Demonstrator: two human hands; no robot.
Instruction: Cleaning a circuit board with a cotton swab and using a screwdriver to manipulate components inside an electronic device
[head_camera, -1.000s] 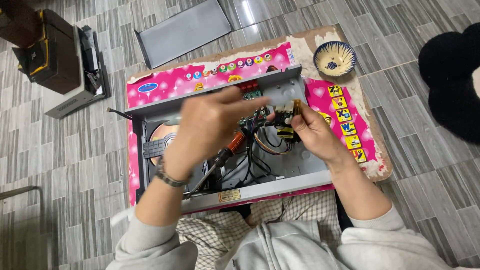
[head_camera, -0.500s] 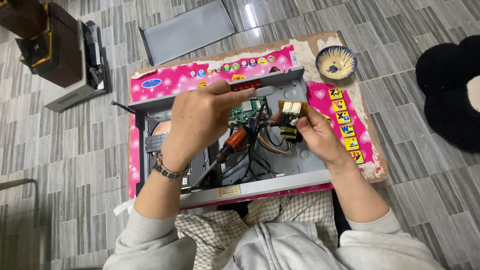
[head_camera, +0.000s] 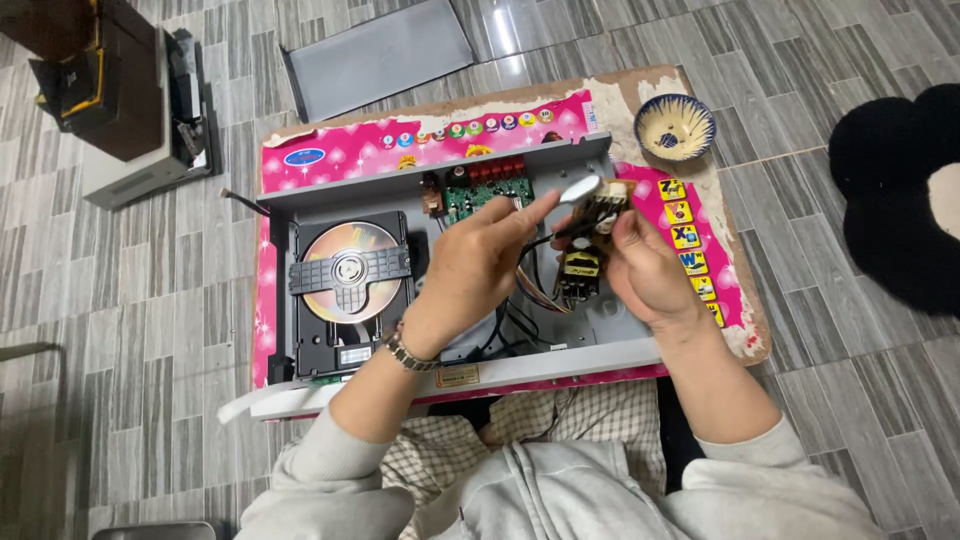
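Observation:
An open grey disc player (head_camera: 330, 190) lies on a pink board (head_camera: 330, 150), with a shiny disc (head_camera: 350, 275) in its black tray and a green circuit board (head_camera: 485, 190) at the back. My right hand (head_camera: 645, 265) holds a small circuit board with a yellow transformer (head_camera: 580, 268), lifted at the player's right side with wires trailing from it. My left hand (head_camera: 480, 260), a watch on its wrist, reaches over the player's middle. Its fingertips pinch at the top edge of that small board. A thin black line runs from under this hand to the board.
A patterned bowl (head_camera: 677, 125) sits on the board's far right corner. The player's flat grey cover (head_camera: 380, 55) lies on the tiled floor behind. A dark box on a grey device (head_camera: 120, 100) stands at the far left, and a black cushion (head_camera: 890, 200) lies at the right.
My left hand has shifted right, off the disc tray, so the disc now shows. The orange-handled tool seen under that hand is out of sight. My right hand has raised the small board.

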